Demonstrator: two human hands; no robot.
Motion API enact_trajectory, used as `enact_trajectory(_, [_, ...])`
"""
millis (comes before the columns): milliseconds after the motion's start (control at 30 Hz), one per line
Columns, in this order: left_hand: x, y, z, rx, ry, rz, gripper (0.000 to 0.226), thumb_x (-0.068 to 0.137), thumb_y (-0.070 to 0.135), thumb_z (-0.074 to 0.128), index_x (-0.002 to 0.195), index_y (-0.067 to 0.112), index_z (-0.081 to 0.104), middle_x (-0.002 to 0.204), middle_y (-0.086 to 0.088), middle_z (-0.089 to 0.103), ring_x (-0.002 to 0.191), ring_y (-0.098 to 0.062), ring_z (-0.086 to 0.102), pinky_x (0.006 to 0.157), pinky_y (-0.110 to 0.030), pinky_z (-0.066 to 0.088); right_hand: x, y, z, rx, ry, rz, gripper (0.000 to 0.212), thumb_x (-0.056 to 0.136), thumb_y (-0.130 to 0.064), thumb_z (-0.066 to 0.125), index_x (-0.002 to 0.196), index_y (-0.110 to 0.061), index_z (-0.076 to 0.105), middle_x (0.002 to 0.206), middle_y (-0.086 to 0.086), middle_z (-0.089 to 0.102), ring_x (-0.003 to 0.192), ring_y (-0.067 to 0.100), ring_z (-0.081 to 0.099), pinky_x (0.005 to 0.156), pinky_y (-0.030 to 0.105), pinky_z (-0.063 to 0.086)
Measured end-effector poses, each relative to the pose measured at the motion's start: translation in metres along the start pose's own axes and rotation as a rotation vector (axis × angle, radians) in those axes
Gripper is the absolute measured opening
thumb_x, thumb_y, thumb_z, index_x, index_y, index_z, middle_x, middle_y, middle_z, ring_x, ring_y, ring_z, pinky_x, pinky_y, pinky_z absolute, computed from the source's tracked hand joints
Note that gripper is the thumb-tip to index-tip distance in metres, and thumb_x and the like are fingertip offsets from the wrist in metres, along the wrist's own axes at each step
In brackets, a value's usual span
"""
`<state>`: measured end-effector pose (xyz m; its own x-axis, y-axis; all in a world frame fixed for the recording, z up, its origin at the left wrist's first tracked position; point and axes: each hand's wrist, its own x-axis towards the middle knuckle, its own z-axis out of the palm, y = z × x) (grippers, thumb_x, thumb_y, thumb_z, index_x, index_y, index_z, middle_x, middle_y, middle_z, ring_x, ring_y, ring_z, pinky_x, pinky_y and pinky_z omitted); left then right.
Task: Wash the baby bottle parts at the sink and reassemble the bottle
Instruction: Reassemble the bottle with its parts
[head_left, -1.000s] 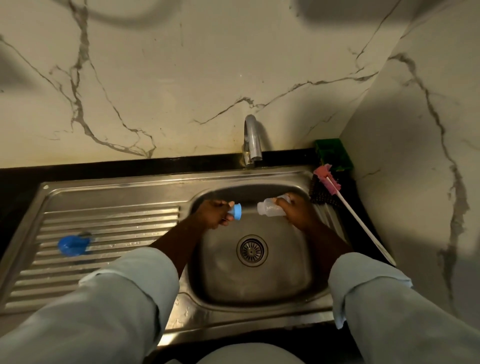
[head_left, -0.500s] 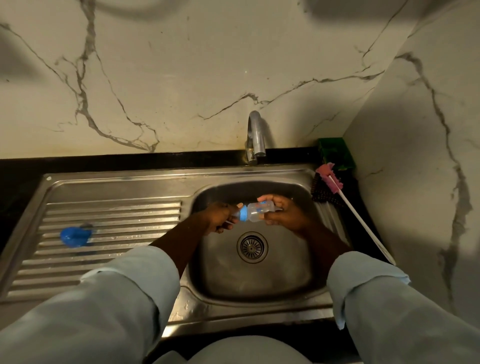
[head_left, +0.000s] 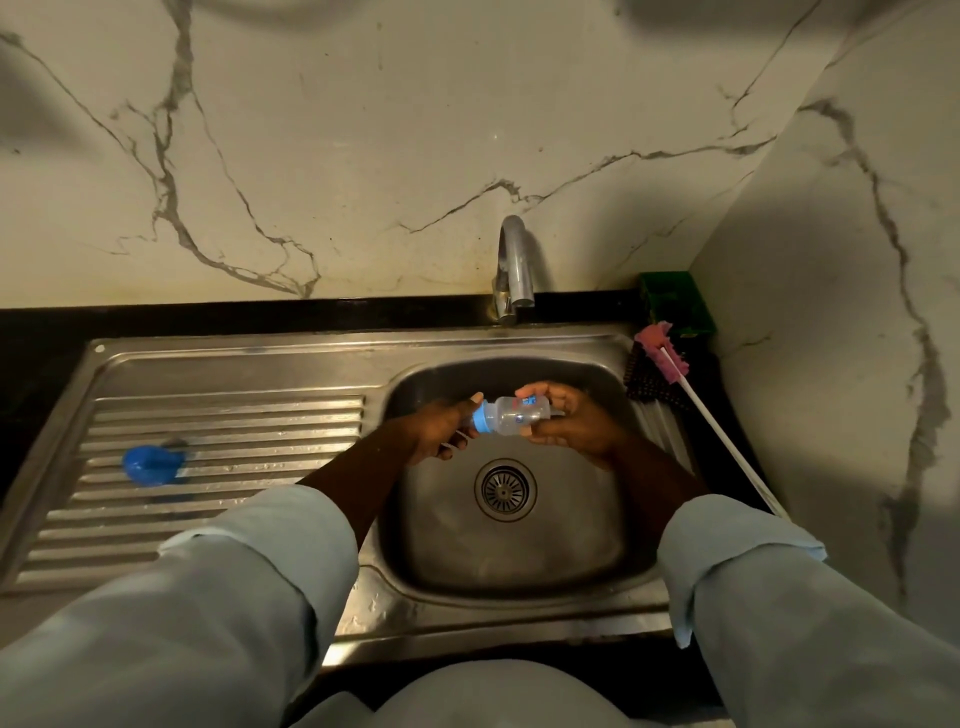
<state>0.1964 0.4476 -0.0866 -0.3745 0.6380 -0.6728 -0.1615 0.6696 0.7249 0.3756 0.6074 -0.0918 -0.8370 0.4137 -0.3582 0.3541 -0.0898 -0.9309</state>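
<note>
A clear baby bottle lies sideways above the sink basin, its neck pointing left. A blue collar ring sits on that neck. My left hand grips the blue ring, with the teat hidden inside the palm. My right hand holds the bottle's base end, thumb and fingers curled round it. A blue cap lies on the ribbed drainboard at the left.
The tap stands behind the basin with no water running. A pink bottle brush with a long white handle lies along the sink's right edge, over a dark scrubber. A green sponge sits in the back right corner.
A second ago the ring and the bottle were held apart. My hands came together and the blue ring now sits on the bottle's neck.
</note>
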Motion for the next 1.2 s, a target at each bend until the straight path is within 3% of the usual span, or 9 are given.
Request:
enact_trajectory(167, [0.004,0.002,-0.001,0.021,0.026,0.039,0.059,0.100,0.059,0.047,0.118,0.007,0.065,0.087,-0.006,0.064,0.073,-0.014,0.055,0.063,-0.026,0.045,0.001,-0.006,0.001,-0.010,0.005,0.002,0.050,0.081,0.000,0.080,0.124,-0.021,0.067,0.127,0.002,0.066,0.116,0.024,0.065,0.090,0.045,0.061])
enact_trajectory(300, [0.004,0.003,-0.003,-0.006,0.032,0.067,0.058,0.099,0.057,0.051,0.119,0.005,0.066,0.087,-0.007,0.064,0.076,-0.015,0.059,0.067,-0.027,0.047,0.001,-0.007,0.004,0.006,0.039,0.091,0.042,0.089,-0.022,0.077,0.129,-0.024,0.064,0.123,0.008,0.068,0.103,0.026,0.073,0.079,0.038,0.062])
enact_trajectory(400, [-0.002,0.007,-0.001,-0.126,-0.045,0.048,0.048,0.097,0.051,0.059,0.126,0.012,0.064,0.101,-0.008,0.063,0.095,-0.022,0.063,0.083,-0.035,0.052,-0.004,-0.010,0.015,-0.005,0.138,0.245,0.047,0.100,-0.056,0.049,0.125,-0.018,0.062,0.100,0.013,0.073,0.070,0.023,0.072,0.062,0.033,0.059])
enact_trajectory(533, [-0.006,0.015,0.004,-0.299,-0.117,0.044,0.032,0.098,0.040,0.062,0.123,0.021,0.063,0.123,-0.013,0.065,0.117,-0.031,0.064,0.089,-0.038,0.056,-0.006,-0.002,0.025,-0.010,0.176,0.324,0.072,0.101,-0.069,0.019,0.111,-0.016,0.066,0.071,0.011,0.069,0.047,0.014,0.051,0.045,0.024,0.040])
enact_trajectory(600, [-0.006,0.017,0.005,-0.304,-0.101,0.044,0.019,0.100,0.035,0.060,0.115,0.024,0.064,0.124,-0.016,0.064,0.114,-0.031,0.064,0.086,-0.036,0.055,-0.003,0.002,0.028,-0.002,0.192,0.313,0.069,0.101,-0.069,0.019,0.119,-0.017,0.062,0.078,0.011,0.068,0.048,0.013,0.048,0.044,0.023,0.039])
enact_trajectory(667, [-0.005,0.016,0.005,-0.281,-0.095,0.030,0.014,0.102,0.031,0.058,0.113,0.024,0.064,0.123,-0.017,0.063,0.107,-0.030,0.063,0.082,-0.034,0.054,0.001,0.004,0.028,0.034,0.257,0.289,0.056,0.103,-0.061,0.033,0.127,-0.014,0.053,0.085,0.011,0.064,0.052,0.013,0.052,0.050,0.027,0.044])
enact_trajectory(833, [-0.001,0.009,0.012,-0.312,-0.034,0.002,0.024,0.103,0.029,0.056,0.124,0.017,0.062,0.116,-0.016,0.063,0.094,-0.026,0.065,0.076,-0.032,0.054,0.005,0.001,0.019,-0.060,0.191,0.119,0.028,0.104,-0.036,0.050,0.125,-0.017,0.051,0.111,0.017,0.062,0.077,0.023,0.061,0.071,0.037,0.056])
enact_trajectory(1000, [0.002,0.006,0.012,-0.436,-0.001,0.016,0.030,0.101,0.022,0.060,0.129,0.012,0.062,0.126,-0.019,0.061,0.109,-0.032,0.064,0.078,-0.032,0.059,0.002,-0.001,0.016,-0.037,0.168,0.053,0.035,0.098,-0.032,0.065,0.129,-0.026,0.052,0.120,0.009,0.062,0.095,0.030,0.072,0.078,0.040,0.064])
enact_trajectory(1200, [0.000,0.006,0.012,-0.547,0.005,0.025,0.029,0.099,0.019,0.063,0.125,0.006,0.063,0.121,-0.018,0.063,0.110,-0.034,0.067,0.066,-0.028,0.062,0.001,0.003,0.024,0.015,0.195,0.023,0.030,0.100,-0.032,0.061,0.130,-0.031,0.059,0.129,0.007,0.061,0.098,0.030,0.072,0.079,0.038,0.063])
